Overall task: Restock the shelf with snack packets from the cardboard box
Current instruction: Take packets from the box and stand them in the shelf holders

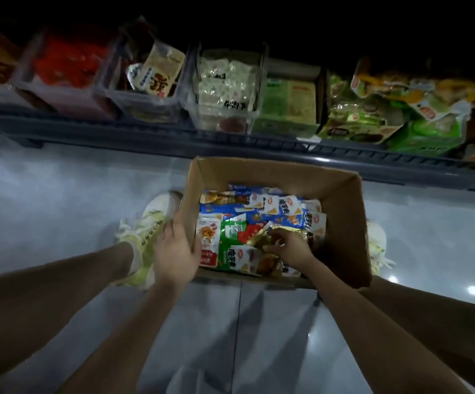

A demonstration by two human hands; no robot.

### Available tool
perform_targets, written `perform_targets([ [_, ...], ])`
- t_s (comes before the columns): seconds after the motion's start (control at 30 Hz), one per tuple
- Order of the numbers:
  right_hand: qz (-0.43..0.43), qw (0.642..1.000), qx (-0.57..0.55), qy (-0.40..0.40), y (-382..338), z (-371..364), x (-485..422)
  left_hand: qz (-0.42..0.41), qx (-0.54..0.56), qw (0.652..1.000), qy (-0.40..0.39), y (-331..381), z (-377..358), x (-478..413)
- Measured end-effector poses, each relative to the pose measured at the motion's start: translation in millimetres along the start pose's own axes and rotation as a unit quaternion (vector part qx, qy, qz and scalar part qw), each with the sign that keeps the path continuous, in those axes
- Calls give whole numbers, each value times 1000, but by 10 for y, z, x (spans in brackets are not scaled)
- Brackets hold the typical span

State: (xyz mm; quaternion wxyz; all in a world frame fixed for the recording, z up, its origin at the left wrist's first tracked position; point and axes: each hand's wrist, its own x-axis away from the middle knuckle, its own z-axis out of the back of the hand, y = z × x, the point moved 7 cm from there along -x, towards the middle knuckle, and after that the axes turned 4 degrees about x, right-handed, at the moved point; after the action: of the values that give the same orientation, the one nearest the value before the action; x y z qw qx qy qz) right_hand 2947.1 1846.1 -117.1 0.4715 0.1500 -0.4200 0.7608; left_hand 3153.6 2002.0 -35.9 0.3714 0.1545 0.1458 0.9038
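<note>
Sitting on the floor (60, 194) below the shelf (230, 143), the cardboard box (341, 200) holds glossy blue, green and white snack packets (273, 206). The left hand (175, 251) has its grip closed round the box's left wall; the right hand (293, 248), grip curled, pinches a gold packet (260, 236).

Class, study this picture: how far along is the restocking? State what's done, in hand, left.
Done: shelf bins already hold stock. In hand: left hand grips the cardboard box wall; right hand pinches a gold packet. Left: many blue packets fill the box.
</note>
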Motion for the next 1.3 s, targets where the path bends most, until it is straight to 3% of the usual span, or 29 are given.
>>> perform_targets([
  [0.33, 12, 994, 85, -68, -220, -615, -384, -15, 76, 997, 32, -33, -117, 67],
  [0.5, 15, 995, 94, -23, -220, -548, -381, -18, 74, 997, 25, -40, -108, 71],
  [0.6, -20, 996, -85, -13, -192, -392, -261, -27, 49, 998, 20, -42, -70, 82],
  [0.67, -39, 976, -216, -13, -151, -240, -155, -22, 22, 999, 24, -22, -10, 75],
  [0.8, 10, 952, -306, 19, -186, 255, 76, -30, 5, 998, 56, 158, 265, -1],
  [0.9, 38, 936, -348, 18, -273, 540, 209, -152, -8, 984, 94, 547, 513, -51],
  [1.0, 89, 931, -353, -40, -456, 621, 297, -277, -39, 959, 51, 964, 585, -81],
  [1.07, 118, 925, -352, -81, -609, 611, 361, -318, -51, 947, -13, 1150, 564, -69],
  [1.2, 133, 910, -370, -131, -809, 528, 427, -232, -84, 957, -153, 1128, 444, -81],
  [1.3, 114, 906, -374, -162, -810, 390, 434, -166, -55, 962, -209, 971, 412, -78],
])
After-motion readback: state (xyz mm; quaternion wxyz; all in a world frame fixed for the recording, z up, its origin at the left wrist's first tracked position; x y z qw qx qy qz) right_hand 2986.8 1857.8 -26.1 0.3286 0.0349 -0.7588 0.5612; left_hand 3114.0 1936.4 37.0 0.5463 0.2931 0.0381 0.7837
